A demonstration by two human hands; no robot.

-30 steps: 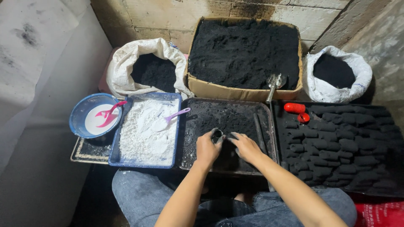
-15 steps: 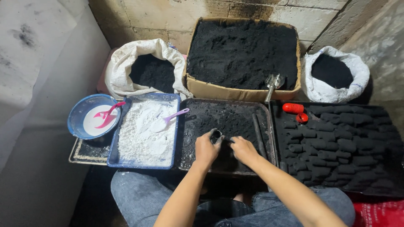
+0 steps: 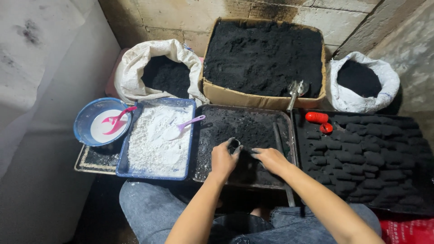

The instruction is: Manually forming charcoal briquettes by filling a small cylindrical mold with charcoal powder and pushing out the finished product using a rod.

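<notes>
— Well, where is the mould now?

— I see the small dark tube (image 3: pixel 234 144) upright over the middle of the black tray (image 3: pixel 289 135), pinched in my left hand (image 3: pixel 224 159), fingers curled round it, likely so the powder packs in straight. It looks black, short, open-topped.

— And the other hand?

— My right hand (image 3: pixel 270 158) lies half open just right of the tube, palm down on the black powder, holding nothing. Left of the tray sits the blue tray of white powder (image 3: pixel 156 144); right of it, rows of finished black pieces (image 3: pixel 366 160).
</notes>
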